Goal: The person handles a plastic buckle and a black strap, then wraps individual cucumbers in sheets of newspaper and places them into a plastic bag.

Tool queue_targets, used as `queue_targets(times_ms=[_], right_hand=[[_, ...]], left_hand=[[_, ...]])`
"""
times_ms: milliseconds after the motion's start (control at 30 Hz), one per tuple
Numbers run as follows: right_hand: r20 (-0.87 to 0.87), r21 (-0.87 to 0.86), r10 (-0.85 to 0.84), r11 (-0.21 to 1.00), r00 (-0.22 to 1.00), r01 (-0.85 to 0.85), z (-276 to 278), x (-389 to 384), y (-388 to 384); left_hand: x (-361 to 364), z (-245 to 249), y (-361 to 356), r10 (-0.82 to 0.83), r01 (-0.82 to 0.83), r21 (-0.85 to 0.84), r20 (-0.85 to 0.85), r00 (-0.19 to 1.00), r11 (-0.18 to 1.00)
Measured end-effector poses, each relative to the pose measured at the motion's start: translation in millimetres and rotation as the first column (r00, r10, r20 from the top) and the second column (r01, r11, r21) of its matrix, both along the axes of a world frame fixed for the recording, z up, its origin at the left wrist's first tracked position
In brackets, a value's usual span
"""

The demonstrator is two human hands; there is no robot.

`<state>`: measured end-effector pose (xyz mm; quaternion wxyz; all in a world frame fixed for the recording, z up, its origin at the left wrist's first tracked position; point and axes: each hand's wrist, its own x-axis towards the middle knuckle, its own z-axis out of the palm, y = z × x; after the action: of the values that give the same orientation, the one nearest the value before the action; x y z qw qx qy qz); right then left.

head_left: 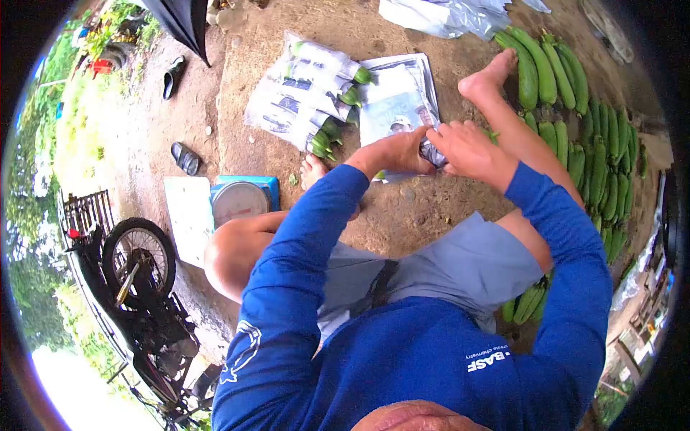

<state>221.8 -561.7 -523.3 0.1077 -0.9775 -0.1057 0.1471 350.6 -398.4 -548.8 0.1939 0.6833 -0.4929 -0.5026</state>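
Observation:
My left hand (402,152) is closed round a printed newspaper roll (431,154), and my right hand (467,149) pinches its other side. Green tips show by both hands, so a long green gourd seems to lie inside, mostly hidden by my fingers. Just beyond is a stack of newspaper sheets (392,108) on the ground. To its left lie several paper-wrapped gourds (309,90) in a row, their green ends sticking out toward the stack.
Many bare green gourds (528,79) lie in rows at the right, beside my outstretched leg. A blue weighing scale (267,192) stands by my left knee. Clear plastic (453,16) lies at the back. Sandals (185,158) and a motorcycle (140,287) are at the left.

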Motion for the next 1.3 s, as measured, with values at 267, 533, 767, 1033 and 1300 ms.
queue_targets(times_ms=[267, 533, 767, 1033, 1300], right_hand=[[-0.662, 0.539, 0.014, 0.703, 0.749, 0.464, 47.7, 7.3, 21.1], [0.340, 0.230, -0.159, 0.970, 0.927, 0.082, 46.0, 5.5, 53.5], [-0.067, 0.638, -0.399, 0.687, 0.914, 0.347, -80.9, 11.2, 50.6], [-0.453, 0.620, -0.410, 0.494, 0.792, 0.610, -102.1, 59.4, 79.0], [-0.247, 0.744, -0.365, 0.521, 0.897, 0.417, -152.6, 201.6, 125.7]], left_hand=[[24.2, 107.9, 11.8, -0.366, 0.330, 0.187, 0.219, 0.904, 0.925], [92.7, 68.5, 41.1, -0.172, 0.228, 0.392, -0.173, 0.970, 0.891], [163.3, -55.2, 69.9, 0.544, -0.381, -0.393, 0.668, 0.508, 0.837], [161.4, -97.1, 100.3, 0.717, -0.678, -0.349, 0.582, 0.384, 0.647], [149.7, -85.1, 109.9, 0.776, -0.589, -0.513, 0.500, 0.385, 0.624]])
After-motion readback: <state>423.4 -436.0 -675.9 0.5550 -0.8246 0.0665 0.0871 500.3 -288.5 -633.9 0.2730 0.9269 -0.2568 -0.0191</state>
